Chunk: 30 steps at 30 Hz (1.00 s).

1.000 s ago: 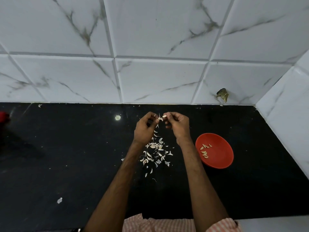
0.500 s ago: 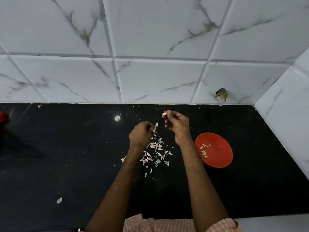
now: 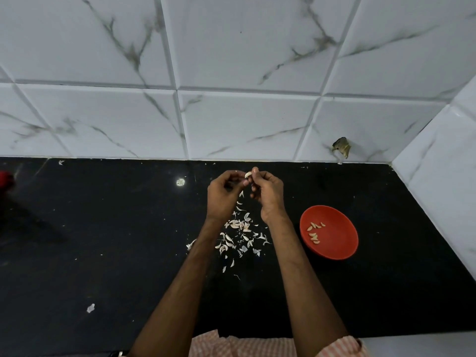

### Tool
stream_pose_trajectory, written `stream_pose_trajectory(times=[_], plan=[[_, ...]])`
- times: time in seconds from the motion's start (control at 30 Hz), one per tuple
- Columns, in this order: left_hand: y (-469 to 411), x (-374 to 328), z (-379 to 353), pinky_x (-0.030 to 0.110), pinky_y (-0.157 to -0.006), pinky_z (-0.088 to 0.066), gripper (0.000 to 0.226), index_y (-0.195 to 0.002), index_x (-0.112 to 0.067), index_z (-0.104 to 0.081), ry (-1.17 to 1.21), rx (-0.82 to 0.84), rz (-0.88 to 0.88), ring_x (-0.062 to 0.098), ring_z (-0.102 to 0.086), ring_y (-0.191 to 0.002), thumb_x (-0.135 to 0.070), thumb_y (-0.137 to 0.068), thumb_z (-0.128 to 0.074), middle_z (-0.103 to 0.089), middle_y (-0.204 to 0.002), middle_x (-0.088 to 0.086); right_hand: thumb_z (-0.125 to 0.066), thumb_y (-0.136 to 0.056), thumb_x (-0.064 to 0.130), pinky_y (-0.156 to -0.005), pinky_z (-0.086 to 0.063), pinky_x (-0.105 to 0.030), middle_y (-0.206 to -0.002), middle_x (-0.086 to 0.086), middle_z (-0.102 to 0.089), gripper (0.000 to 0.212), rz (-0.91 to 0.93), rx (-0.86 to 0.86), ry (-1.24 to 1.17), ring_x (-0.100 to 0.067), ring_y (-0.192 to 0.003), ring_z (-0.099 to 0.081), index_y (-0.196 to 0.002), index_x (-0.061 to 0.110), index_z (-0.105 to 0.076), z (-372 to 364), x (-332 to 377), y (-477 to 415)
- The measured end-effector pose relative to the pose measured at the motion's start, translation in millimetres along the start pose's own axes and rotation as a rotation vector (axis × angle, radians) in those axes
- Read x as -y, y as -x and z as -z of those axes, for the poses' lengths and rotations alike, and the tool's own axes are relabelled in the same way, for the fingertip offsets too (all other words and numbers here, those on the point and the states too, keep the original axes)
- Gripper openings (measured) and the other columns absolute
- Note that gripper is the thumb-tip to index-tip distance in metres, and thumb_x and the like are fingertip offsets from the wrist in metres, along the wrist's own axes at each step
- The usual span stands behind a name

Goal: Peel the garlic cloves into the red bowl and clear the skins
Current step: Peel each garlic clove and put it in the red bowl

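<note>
A small pale garlic clove (image 3: pixel 247 174) is held up above the black counter (image 3: pixel 103 240), pinched in the fingertips of my right hand (image 3: pixel 266 191). My left hand (image 3: pixel 224 194) meets it from the left, its curled fingertips touching the clove. Below the hands lies a scatter of white garlic skins and cloves (image 3: pixel 239 233) on the counter. The red bowl (image 3: pixel 332 249) sits to the right of my right forearm and holds several peeled cloves (image 3: pixel 314 232).
A white marble-patterned tiled wall (image 3: pixel 231 73) rises behind the counter and turns forward at the right. A stray skin flake (image 3: pixel 90 308) lies at the front left. A red object (image 3: pixel 5 178) shows at the far left edge.
My left hand had dropped to the skin pile half a second ago and has come back up to the clove in my right hand.
</note>
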State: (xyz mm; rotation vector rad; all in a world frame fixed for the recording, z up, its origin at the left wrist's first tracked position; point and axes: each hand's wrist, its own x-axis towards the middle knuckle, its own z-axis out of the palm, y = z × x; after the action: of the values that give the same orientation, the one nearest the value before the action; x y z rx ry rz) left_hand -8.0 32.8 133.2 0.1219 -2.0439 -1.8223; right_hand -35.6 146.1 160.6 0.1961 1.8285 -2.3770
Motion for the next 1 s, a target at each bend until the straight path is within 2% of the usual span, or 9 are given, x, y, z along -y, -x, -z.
stream_pose_trajectory(times=[0.3,0.47,0.53,0.6,0.67,0.73,0.8,0.9,1.0], plan=[[3,-1,3,0.027,-0.076,-0.056,0.013,-0.105,-0.010,-0.071,0.135,-0.041,-0.023,0.014,-0.071,-0.089,-0.006,-0.093,-0.069,-0.075,-0.098,0.001,-0.068,-0.097,0.019,-0.046,-0.040,-0.022,-0.063,0.004,-0.061,0.023,0.105,-0.006,0.231,-0.003,-0.048,-0.049,-0.075,0.012,-0.066,-3,-4,-1],[5,-5,3,0.020,-0.055,-0.050,0.011,-0.099,-0.019,-0.069,0.132,-0.093,-0.014,0.014,-0.066,-0.073,-0.010,-0.094,-0.068,-0.073,-0.091,0.002,-0.065,-0.099,0.025,-0.050,-0.044,-0.025,-0.067,0.007,-0.064,0.018,0.159,0.021,0.313,-0.006,-0.058,-0.056,-0.086,0.012,-0.070,-6,-10,-2],[5,-5,4,0.023,-0.054,-0.049,0.012,-0.097,-0.022,-0.068,0.131,-0.122,-0.009,0.018,-0.067,-0.071,-0.011,-0.094,-0.069,-0.073,-0.090,0.005,-0.062,-0.101,0.025,-0.054,-0.045,-0.029,-0.066,0.010,-0.063,0.019,0.170,0.045,0.343,-0.007,-0.060,-0.056,-0.085,0.016,-0.069,-8,-11,-4],[5,-5,4,0.031,-0.056,-0.052,0.012,-0.094,-0.026,-0.068,0.127,-0.160,-0.005,0.023,-0.069,-0.074,-0.014,-0.094,-0.070,-0.073,-0.088,0.007,-0.057,-0.103,0.022,-0.054,-0.045,-0.029,-0.063,0.010,-0.061,0.023,0.154,0.070,0.335,-0.008,-0.057,-0.055,-0.083,0.016,-0.068,-9,-10,-4],[5,-5,5,0.038,-0.054,-0.054,0.007,-0.093,-0.024,-0.068,0.139,-0.180,0.009,0.028,-0.070,-0.073,-0.018,-0.093,-0.070,-0.072,-0.085,0.010,-0.055,-0.104,0.016,-0.053,-0.047,-0.027,-0.070,0.003,-0.063,0.021,0.142,0.093,0.290,-0.008,-0.059,-0.057,-0.087,0.012,-0.067,-10,-8,-3],[6,-7,6,0.037,-0.048,-0.055,0.003,-0.095,-0.015,-0.066,0.176,-0.169,0.034,0.027,-0.069,-0.069,-0.014,-0.095,-0.068,-0.070,-0.081,0.011,-0.061,-0.100,0.008,-0.056,-0.051,-0.026,-0.083,-0.002,-0.067,0.010,0.146,0.104,0.242,-0.010,-0.070,-0.063,-0.092,0.012,-0.065,-9,-6,-4],[7,-10,6,0.033,-0.043,-0.055,0.003,-0.098,-0.009,-0.065,0.205,-0.155,0.048,0.024,-0.069,-0.067,-0.010,-0.096,-0.066,-0.070,-0.079,0.009,-0.065,-0.094,0.001,-0.060,-0.054,-0.026,-0.091,-0.003,-0.067,0.015,0.159,0.095,0.215,-0.013,-0.081,-0.066,-0.096,0.016,-0.061,-9,-5,-4],[7,-12,6,0.031,-0.042,-0.054,0.002,-0.097,-0.011,-0.065,0.224,-0.132,0.054,0.023,-0.069,-0.068,-0.010,-0.096,-0.066,-0.070,-0.081,0.011,-0.069,-0.091,0.000,-0.066,-0.056,-0.030,-0.091,-0.004,-0.066,0.024,0.203,0.093,0.255,-0.020,-0.084,-0.067,-0.099,0.019,-0.056,-8,-4,-3],[7,-10,6,0.031,-0.044,-0.055,0.004,-0.095,-0.013,-0.065,0.212,-0.120,0.057,0.022,-0.069,-0.069,-0.010,-0.096,-0.067,-0.070,-0.083,0.009,-0.070,-0.089,0.002,-0.073,-0.059,-0.032,-0.089,-0.001,-0.066,0.025,0.263,0.098,0.332,-0.014,-0.083,-0.067,-0.102,0.017,-0.055,-6,-5,-3]])
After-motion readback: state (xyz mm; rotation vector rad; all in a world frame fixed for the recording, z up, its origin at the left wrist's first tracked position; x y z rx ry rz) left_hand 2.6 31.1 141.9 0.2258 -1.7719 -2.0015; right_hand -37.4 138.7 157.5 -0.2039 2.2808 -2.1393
